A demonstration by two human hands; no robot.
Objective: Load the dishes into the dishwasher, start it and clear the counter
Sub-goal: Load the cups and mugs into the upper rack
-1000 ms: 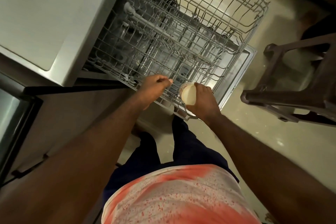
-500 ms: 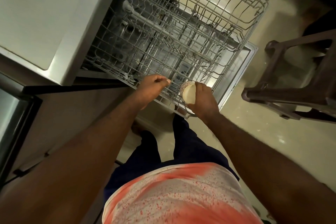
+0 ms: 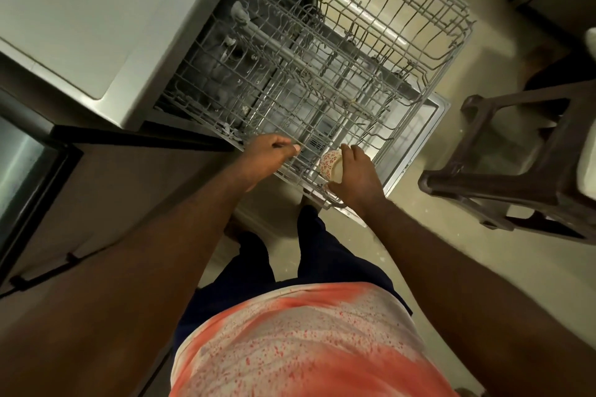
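Note:
The dishwasher's grey wire upper rack [image 3: 371, 51] is pulled out over the open door [image 3: 419, 138]. A lower wire rack shows through it. My left hand [image 3: 267, 158] grips the near front wire of the upper rack, fingers curled over it. My right hand [image 3: 354, 174] holds a small white cup with a red flower pattern [image 3: 330, 164], tilted on its side at the rack's near right corner, touching the wires. No other dishes show in the racks.
A white counter top [image 3: 80, 19] lies at the left above the dishwasher. A dark oven door [image 3: 29, 171] is at the far left. A brown plastic stool [image 3: 516, 171] stands on the floor close to the right of the open door.
The cup has tipped further onto its side, so its patterned wall shows instead of its pale base. My left hand has kept its grip on the rack.

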